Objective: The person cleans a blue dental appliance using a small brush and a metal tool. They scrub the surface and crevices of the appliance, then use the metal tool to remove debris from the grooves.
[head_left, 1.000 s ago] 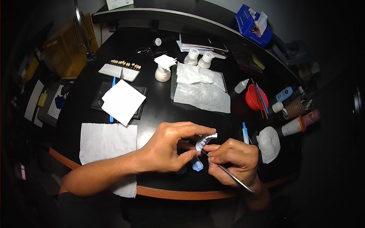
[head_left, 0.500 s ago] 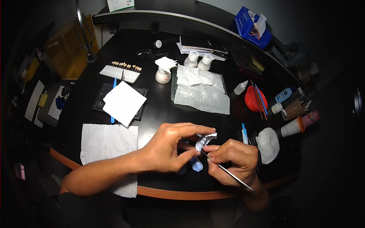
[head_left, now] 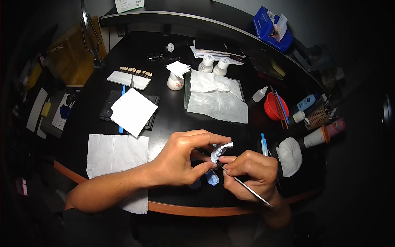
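Between the thumb and fingers of my left hand is a pale blue-white dental arch model, held above the black table with its row of teeth turned toward my right hand. My right hand grips a thin metal dental instrument like a pen. The instrument's tip meets the lower end of the model near my left thumb; whether it touches cannot be made out. Below, on the table, lies a blue dental model piece, partly covered by my left hand.
A white cloth lies left of my forearm. Ahead are a paper pad, a tooth shade guide, crumpled tissue on a glass plate and jars. At right stand a red bowl, a blue pen-like tool and a cotton wad.
The model has tilted slightly in my left fingers. My right hand and the instrument have shifted a little to the left and up.
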A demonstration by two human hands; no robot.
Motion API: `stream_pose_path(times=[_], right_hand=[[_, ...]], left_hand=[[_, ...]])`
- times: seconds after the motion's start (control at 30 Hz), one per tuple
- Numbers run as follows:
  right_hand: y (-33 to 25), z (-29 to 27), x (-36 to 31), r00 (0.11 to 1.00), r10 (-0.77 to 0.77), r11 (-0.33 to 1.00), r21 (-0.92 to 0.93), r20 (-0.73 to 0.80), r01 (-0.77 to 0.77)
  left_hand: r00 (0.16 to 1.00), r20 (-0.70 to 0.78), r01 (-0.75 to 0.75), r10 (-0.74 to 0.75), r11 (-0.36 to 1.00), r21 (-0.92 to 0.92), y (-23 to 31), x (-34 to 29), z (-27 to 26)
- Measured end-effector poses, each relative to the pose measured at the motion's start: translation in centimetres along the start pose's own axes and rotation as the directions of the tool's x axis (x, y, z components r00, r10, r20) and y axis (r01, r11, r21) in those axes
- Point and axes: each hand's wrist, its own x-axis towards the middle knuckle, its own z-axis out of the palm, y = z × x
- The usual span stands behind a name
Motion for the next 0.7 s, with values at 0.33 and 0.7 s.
stream_pose_path(times=[0.33, 0.7], right_hand=[[-0.16, 0.02, 0.03, 1.000, 0.011, 1.000, -0.014, -0.016, -0.011], [-0.20, 0.06, 0.14, 0.999, -0.013, 1.000, 0.021, -0.035, 0.014]], left_hand=[[1.000, 0.003, 0.020, -0.020, 1.000, -0.023, 0.13, 0.01, 0.00], [0.999, 0.011, 0.034, -0.033, 0.998, -0.051, 0.19, -0.02, -0.12]])
